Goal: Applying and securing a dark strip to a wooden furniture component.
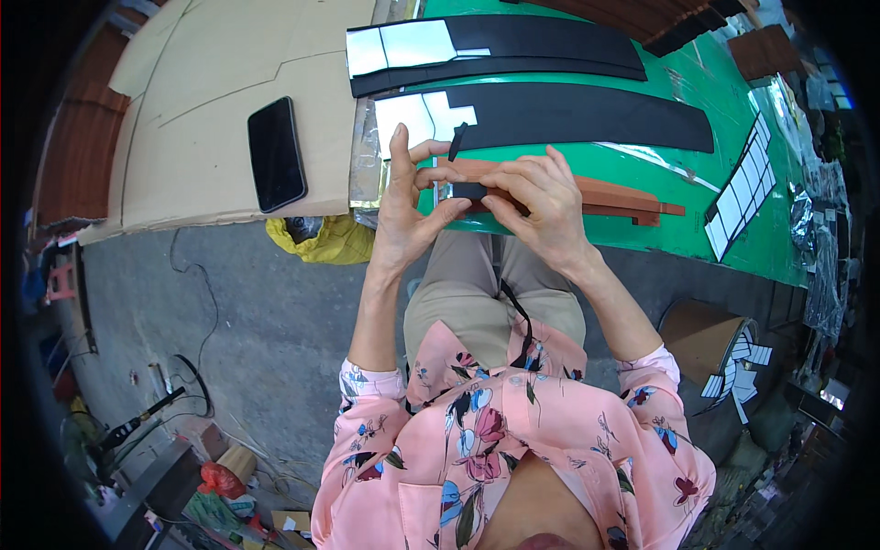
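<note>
A small black piece point(470, 191) is pinched between my two hands above the table's near edge. My left hand point(403, 206) has its thumb and a fingertip on the left end of it, its index finger raised. My right hand point(543, 203) grips the right end with thumb and fingers closed. A thin black strip point(457, 141) touches another left fingertip; whether it is held I cannot tell. Under my hands lie stacked reddish-brown strips point(610, 199), partly covered. Just beyond is a long black curved panel point(587, 115) with white backing pieces point(403, 117) at its left end.
A second black panel point(550, 44) lies farther back on the green tabletop point(683, 179). White rectangles on a strip point(741, 188) are at right. Left, a black phone point(277, 154) rests on cardboard point(206, 128). A yellow bag point(321, 243) sits below the edge; a bin point(701, 339) stands right.
</note>
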`<state>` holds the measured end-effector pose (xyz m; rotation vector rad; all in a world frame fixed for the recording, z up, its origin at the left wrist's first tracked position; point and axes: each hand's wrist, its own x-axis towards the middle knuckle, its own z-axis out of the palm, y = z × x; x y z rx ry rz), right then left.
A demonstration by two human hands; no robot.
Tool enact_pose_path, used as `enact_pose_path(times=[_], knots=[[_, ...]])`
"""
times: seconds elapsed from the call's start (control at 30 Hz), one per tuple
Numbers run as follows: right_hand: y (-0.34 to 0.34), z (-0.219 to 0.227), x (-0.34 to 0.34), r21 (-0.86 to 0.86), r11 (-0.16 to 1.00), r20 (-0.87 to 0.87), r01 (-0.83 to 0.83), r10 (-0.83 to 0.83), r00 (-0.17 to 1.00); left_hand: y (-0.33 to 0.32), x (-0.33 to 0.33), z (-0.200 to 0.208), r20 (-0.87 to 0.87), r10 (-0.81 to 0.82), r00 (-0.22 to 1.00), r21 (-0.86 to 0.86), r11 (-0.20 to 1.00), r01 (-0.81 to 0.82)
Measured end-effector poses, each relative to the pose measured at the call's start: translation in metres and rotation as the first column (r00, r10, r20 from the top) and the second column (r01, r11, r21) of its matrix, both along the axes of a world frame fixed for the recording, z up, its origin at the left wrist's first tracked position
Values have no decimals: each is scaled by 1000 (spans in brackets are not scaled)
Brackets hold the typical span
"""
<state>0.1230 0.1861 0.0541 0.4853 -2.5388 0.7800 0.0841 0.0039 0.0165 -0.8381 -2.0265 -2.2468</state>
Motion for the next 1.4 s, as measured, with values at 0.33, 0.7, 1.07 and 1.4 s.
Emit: enact_pose_path(times=[0.33, 0.7, 1.07, 1.4], knots=[[-2, -6, 1, -45, 999, 18, -2, 3, 1000, -2, 1, 8, 16, 12, 1000, -40, 999, -11], [-2, 37, 1, -435, 901, -23, 2, -13, 1000, 13, 29, 59, 118, -34, 992, 135, 991, 18], [72, 39, 62, -614, 782, -44, 107, -170, 985, 95, 73, 73, -11, -138, 990, -87, 987, 136], [171, 16, 127, -915, 371, 194, 157, 66, 979, 194, 92, 74, 466, -454, 759, 231, 891, 392]])
